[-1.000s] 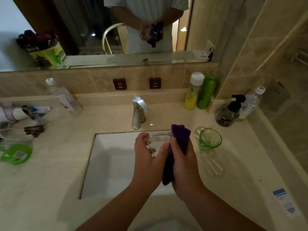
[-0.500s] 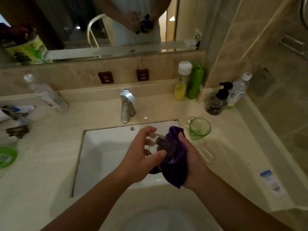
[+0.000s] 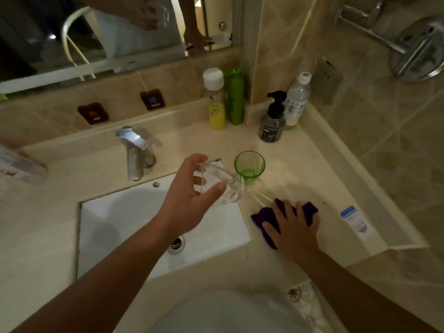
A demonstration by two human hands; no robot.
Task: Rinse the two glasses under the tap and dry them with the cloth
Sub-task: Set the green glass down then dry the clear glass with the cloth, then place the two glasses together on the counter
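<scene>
Tabletop (image 3: 312, 169) carries green glass (image 3: 249, 165), upright, right of sink (image 3: 125, 219). My right hand (image 3: 294, 227) flat, fingers spread, pressing purple cloth (image 3: 265, 218) down. Left hand (image 3: 189, 198) grip pinches clear glass (image 3: 228, 186), tilted, over sink corner. I judge drying finished; next, set glass down beside green one. Clear glass outline hard to see.

I read the counter (image 3: 295, 164) as pale polished stone, faintly glossy, and the sink (image 3: 115, 219) in the lower centre as smooth white glazed ceramic. The tap (image 3: 134, 152) is bright chrome metal, as is the drain ring (image 3: 177, 243). My left hand (image 3: 185, 200) grips a clear glass (image 3: 223, 186), glossy and transparent; the green glass (image 3: 249, 165) just right of it looks like tinted glass (or plastic, I cannot tell). Under my right hand (image 3: 292, 227) the purple cloth (image 3: 266, 217) is soft and matt. The bottles (image 3: 216, 99) at the upper centre look like smooth plastic, and the wall tiles (image 3: 384, 145) on the right have a satin sheen.
</scene>
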